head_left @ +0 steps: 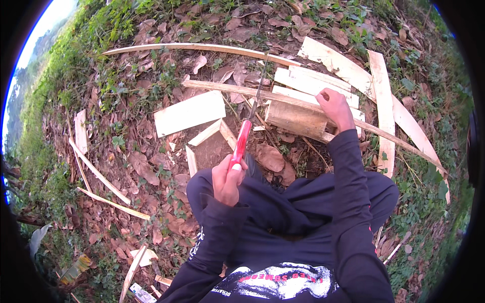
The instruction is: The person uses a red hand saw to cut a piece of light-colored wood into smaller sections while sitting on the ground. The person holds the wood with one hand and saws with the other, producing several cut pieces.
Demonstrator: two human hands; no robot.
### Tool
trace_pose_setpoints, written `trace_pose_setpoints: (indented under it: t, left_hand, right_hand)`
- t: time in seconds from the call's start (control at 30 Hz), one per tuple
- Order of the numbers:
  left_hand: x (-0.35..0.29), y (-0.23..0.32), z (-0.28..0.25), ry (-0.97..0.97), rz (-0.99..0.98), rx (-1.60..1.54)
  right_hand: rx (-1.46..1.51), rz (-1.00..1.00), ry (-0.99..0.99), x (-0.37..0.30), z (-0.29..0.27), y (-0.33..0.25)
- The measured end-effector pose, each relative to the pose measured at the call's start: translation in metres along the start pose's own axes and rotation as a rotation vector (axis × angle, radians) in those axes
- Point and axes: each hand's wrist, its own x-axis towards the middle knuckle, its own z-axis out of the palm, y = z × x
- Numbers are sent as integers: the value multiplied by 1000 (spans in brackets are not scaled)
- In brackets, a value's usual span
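Observation:
My left hand [228, 179] is closed around the red handle of a long-bladed tool [242, 139]. Its narrow dark blade points away from me and crosses a long thin wooden strip [227, 88]; seen nearly edge-on, it could be a saw or a knife, I cannot tell which. To the right, my right hand [335, 107] is curled and closed at the strip, over a wooden block [294, 119]. The strip runs from the far left across the block and out to the right. Part of it is hidden behind my right hand.
Pale boards [316, 81] lie stacked beyond the block, with a long curved-looking plank [348, 70] and an upright-lying board [382, 111] to the right. A rectangular board [189, 113] and short offcuts [204, 133] lie left of the tool. Dry leaves and greenery cover the ground.

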Motion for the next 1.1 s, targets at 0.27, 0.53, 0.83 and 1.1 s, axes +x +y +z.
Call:
trace_pose_setpoints:
  t: [0.27,0.53,0.83,1.1]
  left_hand:
    - [0,-9,-10,-7,-4,-25]
    - [-17,2,-15,-6,30,18]
    - [-26,6,-19,-11,19,8]
    - [-23,5,-18,-12,25,21]
  right_hand:
    - [-138,-65,-93,-36,-11,60]
    - [-125,-342,184,-77,-7,30]
    - [-99,-390,175,-69,27,-9]
    - [-108,-212,414,-57,8,23]
